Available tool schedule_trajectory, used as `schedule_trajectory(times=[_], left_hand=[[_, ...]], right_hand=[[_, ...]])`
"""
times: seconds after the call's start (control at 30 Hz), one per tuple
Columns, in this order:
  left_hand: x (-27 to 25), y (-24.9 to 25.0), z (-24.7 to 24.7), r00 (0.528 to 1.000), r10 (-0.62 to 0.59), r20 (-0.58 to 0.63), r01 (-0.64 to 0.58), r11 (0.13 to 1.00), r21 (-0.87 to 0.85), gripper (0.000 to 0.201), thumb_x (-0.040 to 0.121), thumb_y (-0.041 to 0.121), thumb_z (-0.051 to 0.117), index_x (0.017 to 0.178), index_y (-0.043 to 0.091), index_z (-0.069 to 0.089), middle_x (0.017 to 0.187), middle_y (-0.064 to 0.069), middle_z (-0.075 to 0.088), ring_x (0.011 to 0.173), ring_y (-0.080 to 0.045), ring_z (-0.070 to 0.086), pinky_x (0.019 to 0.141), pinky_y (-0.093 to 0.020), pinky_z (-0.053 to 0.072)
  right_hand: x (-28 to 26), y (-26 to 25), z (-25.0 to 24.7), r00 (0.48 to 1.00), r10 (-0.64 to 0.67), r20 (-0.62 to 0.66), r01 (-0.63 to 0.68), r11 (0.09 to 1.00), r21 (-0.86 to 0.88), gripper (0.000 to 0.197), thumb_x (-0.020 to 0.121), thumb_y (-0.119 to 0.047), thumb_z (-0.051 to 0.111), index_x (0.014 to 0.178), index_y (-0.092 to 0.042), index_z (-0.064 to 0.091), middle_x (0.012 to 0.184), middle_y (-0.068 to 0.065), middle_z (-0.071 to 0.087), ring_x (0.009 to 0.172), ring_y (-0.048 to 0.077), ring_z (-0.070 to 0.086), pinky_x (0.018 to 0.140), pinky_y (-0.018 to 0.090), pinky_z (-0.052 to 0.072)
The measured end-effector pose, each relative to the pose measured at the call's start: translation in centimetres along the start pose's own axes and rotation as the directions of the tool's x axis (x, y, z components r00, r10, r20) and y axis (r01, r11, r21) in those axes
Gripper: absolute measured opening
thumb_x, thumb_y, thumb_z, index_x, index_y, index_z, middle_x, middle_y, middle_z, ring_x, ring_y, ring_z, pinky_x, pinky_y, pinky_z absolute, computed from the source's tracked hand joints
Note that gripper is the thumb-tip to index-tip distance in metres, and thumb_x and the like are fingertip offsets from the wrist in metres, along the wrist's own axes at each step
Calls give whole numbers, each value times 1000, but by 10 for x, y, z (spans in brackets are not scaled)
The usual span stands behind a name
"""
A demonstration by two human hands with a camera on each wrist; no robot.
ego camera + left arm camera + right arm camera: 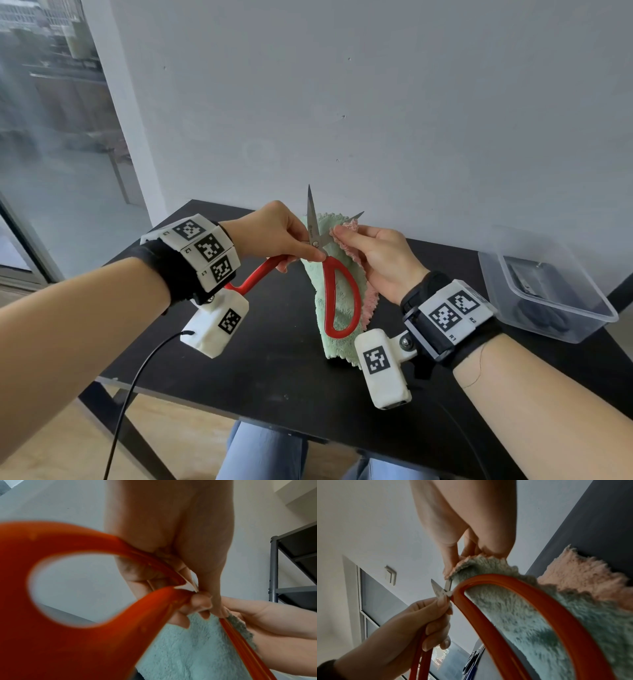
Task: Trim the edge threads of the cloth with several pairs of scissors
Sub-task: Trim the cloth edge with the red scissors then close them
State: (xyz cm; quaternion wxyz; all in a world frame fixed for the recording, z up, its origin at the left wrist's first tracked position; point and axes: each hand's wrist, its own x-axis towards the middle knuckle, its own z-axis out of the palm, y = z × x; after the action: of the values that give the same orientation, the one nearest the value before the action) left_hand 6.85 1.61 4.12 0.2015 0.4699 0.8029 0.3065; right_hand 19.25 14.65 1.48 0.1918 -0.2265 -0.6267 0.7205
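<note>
A fluffy cloth (337,298), mint green on one side and pink on the other, hangs upright over the black table (260,377). My right hand (346,238) pinches its top pink edge. My left hand (310,251) grips the red-handled scissors (330,291) near the pivot, blades spread wide and pointing up around the cloth's top edge. One red loop hangs in front of the cloth, the other runs back under my left wrist. In the left wrist view the red handle (72,635) fills the frame. In the right wrist view the steel blades (442,590) sit just below the pinched cloth edge (458,566).
A clear plastic tub (548,287) holding dark objects stands at the table's right edge. A black cable (137,383) trails from the left wrist camera off the table's front. The wall rises right behind the table; a window is at the left.
</note>
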Motion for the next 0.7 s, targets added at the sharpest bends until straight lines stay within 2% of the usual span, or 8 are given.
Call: schedule_trajectory(times=[0.13, 0.23, 0.33, 0.43, 0.5, 0.6, 0.7], left_hand=[[1, 0, 2, 1000, -10, -11, 10, 1000, -18, 40, 77, 36, 76, 58, 4, 62, 48, 0, 59, 46, -10, 58, 59, -15, 50], [2, -2, 3, 1000, -13, -23, 12, 1000, -22, 45, 77, 37, 76, 63, -4, 62, 48, -2, 58, 46, -11, 57, 59, -15, 48], [3, -2, 5, 1000, -19, -24, 19, 1000, -13, 44, 77, 37, 76, 57, 0, 61, 47, -1, 58, 45, -11, 56, 59, -15, 47], [5, -1, 7, 999, -22, -29, 22, 1000, -8, 44, 76, 36, 77, 44, 14, 56, 44, 2, 57, 44, -10, 56, 59, -15, 48], [7, 1, 8, 999, -21, -32, 21, 1000, -7, 45, 76, 35, 77, 41, 17, 55, 43, 3, 56, 43, -10, 55, 58, -15, 48], [9, 3, 9, 999, -24, -32, 24, 1000, -16, 44, 76, 34, 78, 41, 18, 56, 41, 5, 55, 41, -9, 54, 57, -15, 48], [10, 2, 11, 999, -24, -25, 24, 1000, -13, 42, 76, 34, 78, 45, 13, 57, 42, 4, 56, 42, -10, 53, 56, -13, 47]], right_hand=[[1, 0, 1, 998, -7, -56, 7, 1000, -1, 22, 82, -13, 71, 96, 4, 70, 109, 27, 67, 93, 32, 64, 95, 48, 51], [2, -1, 2, 996, -14, -90, 12, 1000, -19, 20, 83, -12, 71, 94, 5, 70, 108, 29, 67, 90, 32, 63, 96, 52, 49], [3, -1, 3, 992, -32, -124, 24, 998, -66, 18, 84, -13, 70, 90, 4, 72, 107, 31, 66, 89, 34, 63, 94, 57, 48], [4, -3, 3, 985, -62, -160, 41, 991, -129, 13, 86, -13, 68, 85, 0, 72, 104, 29, 68, 101, 42, 65, 91, 54, 51], [4, -5, 2, 981, -85, -172, 53, 982, -183, 14, 88, -14, 67, 79, -4, 72, 104, 29, 67, 103, 44, 62, 91, 54, 50], [4, -7, -2, 979, -105, -174, 57, 964, -261, 15, 88, -16, 67, 75, -9, 71, 103, 27, 68, 91, 36, 67, 90, 47, 51], [6, -7, -5, 978, -122, -168, 61, 944, -325, 15, 87, -17, 66, 75, -10, 70, 97, 21, 71, 91, 32, 67, 88, 42, 52]])
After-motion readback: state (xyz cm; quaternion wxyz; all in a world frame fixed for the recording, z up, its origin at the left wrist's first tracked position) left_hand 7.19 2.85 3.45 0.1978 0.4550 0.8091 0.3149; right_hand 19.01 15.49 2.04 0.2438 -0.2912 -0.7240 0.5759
